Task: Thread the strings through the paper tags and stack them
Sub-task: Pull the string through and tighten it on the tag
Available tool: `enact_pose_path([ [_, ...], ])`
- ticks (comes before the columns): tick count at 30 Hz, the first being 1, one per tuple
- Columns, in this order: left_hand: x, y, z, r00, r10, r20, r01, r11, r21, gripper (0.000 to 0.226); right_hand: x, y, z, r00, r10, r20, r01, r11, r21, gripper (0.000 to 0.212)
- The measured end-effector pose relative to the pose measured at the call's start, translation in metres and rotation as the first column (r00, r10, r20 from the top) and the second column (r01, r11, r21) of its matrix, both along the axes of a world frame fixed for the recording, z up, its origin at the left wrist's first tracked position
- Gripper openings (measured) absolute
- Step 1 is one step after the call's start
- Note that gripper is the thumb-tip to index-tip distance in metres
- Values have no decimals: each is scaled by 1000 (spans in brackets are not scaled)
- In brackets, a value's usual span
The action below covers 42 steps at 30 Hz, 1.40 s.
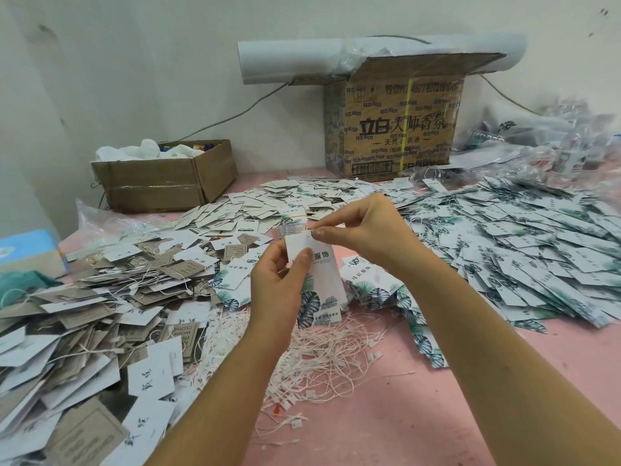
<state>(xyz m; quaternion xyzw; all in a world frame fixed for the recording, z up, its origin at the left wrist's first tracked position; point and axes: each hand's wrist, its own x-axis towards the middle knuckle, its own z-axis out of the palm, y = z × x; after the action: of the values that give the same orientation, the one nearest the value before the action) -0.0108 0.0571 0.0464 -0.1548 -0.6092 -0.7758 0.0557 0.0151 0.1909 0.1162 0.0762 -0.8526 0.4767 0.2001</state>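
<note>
The threading step is in hand. The left hand (279, 284) holds 1 leaf-print tag (322, 284) upright above the pink tabletop (437, 415), its grip closed with the thumb pressed on the tag's face. The right hand (363, 230) pinches the tag's top edge. Whether a string end sits in that grip is too small to tell. Loose strings (322, 358) lie just below. Next, I judge, a string must be drawn fully through the hole before the tag joins a stack.
</note>
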Motion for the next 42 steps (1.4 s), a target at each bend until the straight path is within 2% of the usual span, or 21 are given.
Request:
enact_pose_path([
  [5, 2, 1, 0, 999, 4, -32, -4, 1000, -18, 15, -1, -2, 1, 996, -72, -43, 75, 995, 69, 12],
  [10, 3, 0, -1, 997, 30, -70, -35, 997, -65, 20, 1, -6, 4, 984, -161, -77, 178, 916, 359, 11],
  [16, 4, -1, -1, 996, 29, -87, -36, 996, -85, 22, 2, -13, 3, 978, -163, -132, 208, 829, 519, 15],
  [22, 6, -1, 1, 991, -3, -133, -13, 993, -114, 22, 0, -16, 3, 975, -163, -154, 222, 802, 554, 15],
  [28, 7, 0, 2, 988, -22, -153, 4, 993, -116, 34, -1, -17, 0, 979, -137, -148, 197, 811, 551, 13],
  [35, 1, 0, 3, 996, -85, -26, 86, 996, 25, 33, -2, -14, 0, 982, -121, -146, 176, 866, 467, 12],
  [42, -1, -3, 5, 997, -79, 2, 78, 994, 71, 16, -2, -17, 0, 996, -50, -78, 78, 906, 416, 8],
])
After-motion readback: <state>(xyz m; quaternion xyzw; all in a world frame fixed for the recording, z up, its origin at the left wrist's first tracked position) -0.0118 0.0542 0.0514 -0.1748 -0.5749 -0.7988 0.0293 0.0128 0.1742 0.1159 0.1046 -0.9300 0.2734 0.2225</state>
